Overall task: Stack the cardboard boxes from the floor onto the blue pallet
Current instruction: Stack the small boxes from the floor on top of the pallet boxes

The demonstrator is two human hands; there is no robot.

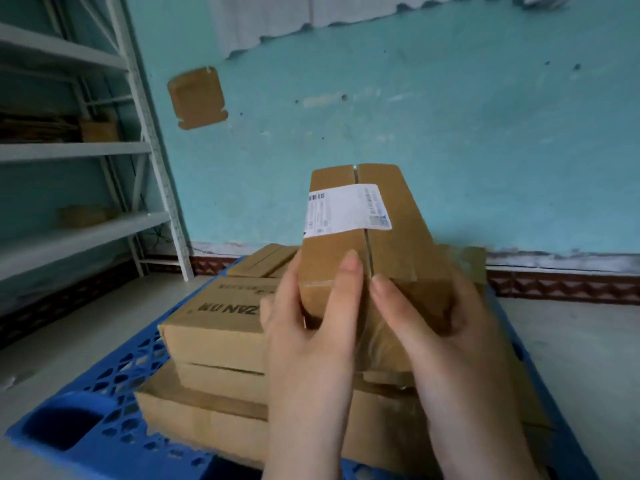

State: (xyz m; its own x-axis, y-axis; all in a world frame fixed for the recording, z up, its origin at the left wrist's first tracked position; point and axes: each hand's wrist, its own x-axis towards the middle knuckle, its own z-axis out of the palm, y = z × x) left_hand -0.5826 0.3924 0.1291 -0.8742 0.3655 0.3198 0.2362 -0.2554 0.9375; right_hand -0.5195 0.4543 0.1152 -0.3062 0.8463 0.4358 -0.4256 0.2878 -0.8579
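A long cardboard box with a white shipping label (367, 216) is held above the stack, its far end raised. My left hand (311, 327) grips its near left corner and my right hand (429, 327) grips its near right side. Below it, several cardboard boxes are stacked on the blue pallet (104, 403): a printed box (221, 317) on the left lies on top of a wider flat box (201, 410), and another box (263, 259) lies behind. The stack's right side is hidden by my hands and the held box.
A white metal shelf rack (104, 150) stands at the left, with cardboard on its shelves. A turquoise wall (450, 116) runs close behind the pallet, with a cardboard piece (197, 97) fixed to it. Grey floor (571, 341) lies on both sides.
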